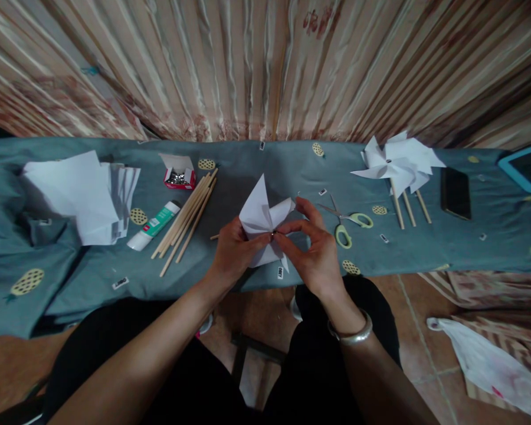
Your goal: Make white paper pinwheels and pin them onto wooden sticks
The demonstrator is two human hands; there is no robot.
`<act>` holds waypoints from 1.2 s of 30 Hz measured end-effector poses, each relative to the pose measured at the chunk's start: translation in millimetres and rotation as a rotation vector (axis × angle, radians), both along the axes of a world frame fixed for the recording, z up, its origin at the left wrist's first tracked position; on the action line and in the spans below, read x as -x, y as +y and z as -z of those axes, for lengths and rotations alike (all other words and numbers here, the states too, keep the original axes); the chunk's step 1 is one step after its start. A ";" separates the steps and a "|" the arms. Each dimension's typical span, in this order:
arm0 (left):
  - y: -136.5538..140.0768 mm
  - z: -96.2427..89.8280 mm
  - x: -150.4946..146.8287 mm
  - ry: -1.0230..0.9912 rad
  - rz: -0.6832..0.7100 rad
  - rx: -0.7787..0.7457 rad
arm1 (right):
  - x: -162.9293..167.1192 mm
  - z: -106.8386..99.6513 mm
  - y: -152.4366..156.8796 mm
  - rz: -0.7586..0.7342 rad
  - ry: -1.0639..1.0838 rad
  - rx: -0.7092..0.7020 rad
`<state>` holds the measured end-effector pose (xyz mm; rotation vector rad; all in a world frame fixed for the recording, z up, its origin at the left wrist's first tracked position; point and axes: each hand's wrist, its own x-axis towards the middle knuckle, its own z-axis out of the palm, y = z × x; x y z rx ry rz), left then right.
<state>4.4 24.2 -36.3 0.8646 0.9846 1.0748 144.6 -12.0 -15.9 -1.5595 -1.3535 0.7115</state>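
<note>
Over the front middle of the table, my left hand (233,247) grips a white paper pinwheel (257,212) by its left side, the thumb pressed near its centre. Thumb and forefinger of my right hand (313,248) pinch a small shiny thumbtack (273,235) at the middle of the folded paper. The end of a wooden stick (215,237) shows just left of my left hand; the rest is hidden. Beyond my right hand lie scissors (343,224) with light green handles, blades apart. To the left are several wooden sticks (186,218) in a loose bundle.
An opened red box (180,184) of shiny tacks stands behind a glue stick (154,225). White paper sheets (82,198) are stacked at left. Finished pinwheels (396,164) on sticks, a black phone (455,193) and a blue-framed device (526,169) lie at right. A curtain (265,71) hangs behind the table.
</note>
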 end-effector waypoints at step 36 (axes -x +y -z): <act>0.8 -13.3 8.6 -0.124 -0.074 0.300 | -44.9 29.9 3.2 0.090 -0.044 -0.099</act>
